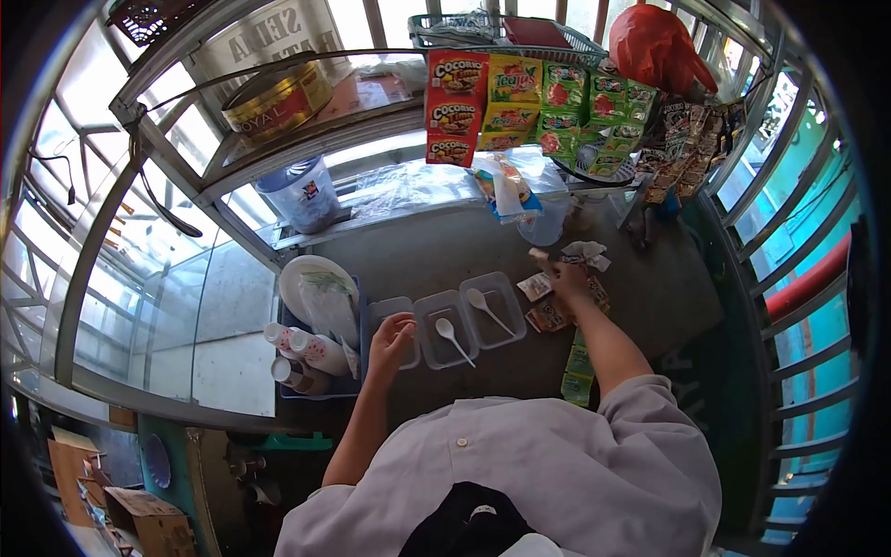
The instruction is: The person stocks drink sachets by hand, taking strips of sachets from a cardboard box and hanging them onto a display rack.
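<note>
Three clear plastic containers stand in a row on the dark counter. My left hand (393,336) is over the leftmost container (408,355), its fingers loosely bent and apart with nothing visible in them. A white plastic spoon (446,331) lies in the middle container (427,311), and another white spoon (479,301) in the right container (502,290). My right hand (568,280) is closed at a group of small sachets (549,316); a small pale-brown piece (540,257) shows at its fingertips, too small to name. Green sachets (577,373) lie below its forearm.
Left of the containers, a blue tray (362,316) holds patterned cups (317,351) and white plates (295,278). A clear cup (543,226) stands behind the right hand. Drink sachet strips (513,93) hang from the overhead shelf (371,121). Glass panels (232,316) border the left.
</note>
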`<action>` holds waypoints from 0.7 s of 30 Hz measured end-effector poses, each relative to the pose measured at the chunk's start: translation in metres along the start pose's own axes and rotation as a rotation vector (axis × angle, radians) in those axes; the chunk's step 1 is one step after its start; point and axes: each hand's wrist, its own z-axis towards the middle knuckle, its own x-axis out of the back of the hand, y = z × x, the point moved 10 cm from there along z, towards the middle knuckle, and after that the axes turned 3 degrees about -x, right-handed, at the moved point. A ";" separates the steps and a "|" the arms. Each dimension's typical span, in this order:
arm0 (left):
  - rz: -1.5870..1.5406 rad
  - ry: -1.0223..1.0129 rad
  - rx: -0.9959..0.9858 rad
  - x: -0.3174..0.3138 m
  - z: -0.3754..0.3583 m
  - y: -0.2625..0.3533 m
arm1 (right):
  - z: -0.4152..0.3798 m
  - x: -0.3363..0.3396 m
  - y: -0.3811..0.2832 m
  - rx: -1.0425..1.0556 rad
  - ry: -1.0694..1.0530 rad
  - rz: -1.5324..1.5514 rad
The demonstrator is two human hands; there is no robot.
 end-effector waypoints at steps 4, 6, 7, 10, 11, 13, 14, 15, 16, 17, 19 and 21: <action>-0.026 0.006 0.032 0.036 0.003 0.013 | -0.007 0.066 -0.021 0.001 0.394 0.230; -0.041 -0.017 -0.022 0.048 0.011 0.023 | -0.011 0.093 -0.038 -0.003 0.447 0.316; -0.072 -0.033 -0.027 0.050 0.013 0.029 | -0.013 0.104 -0.053 -0.007 0.416 0.392; -0.100 -0.132 -0.108 0.039 0.024 0.058 | -0.033 0.134 -0.112 -0.004 0.380 0.554; -0.100 -0.141 -0.111 0.036 0.028 0.064 | -0.036 0.135 -0.127 -0.005 0.352 0.592; -0.001 -0.250 -0.241 0.014 0.031 0.088 | -0.047 0.138 -0.162 -0.008 0.333 0.629; -0.003 -0.257 -0.244 0.007 0.032 0.098 | -0.056 0.135 -0.184 0.009 0.298 0.760; 0.045 -0.312 -0.237 -0.007 0.030 0.113 | -0.065 0.132 -0.206 0.027 0.259 0.889; 0.093 -0.366 -0.228 -0.019 0.026 0.124 | -0.075 0.134 -0.224 0.024 0.262 0.885; 0.089 -0.369 -0.228 -0.025 0.025 0.134 | -0.086 0.135 -0.243 0.024 0.260 0.860; 0.306 -0.418 -0.450 -0.042 0.013 0.164 | -0.103 0.128 -0.274 0.025 0.259 0.834; 0.179 -0.410 -0.463 -0.048 0.004 0.171 | -0.121 0.129 -0.302 0.091 0.360 0.838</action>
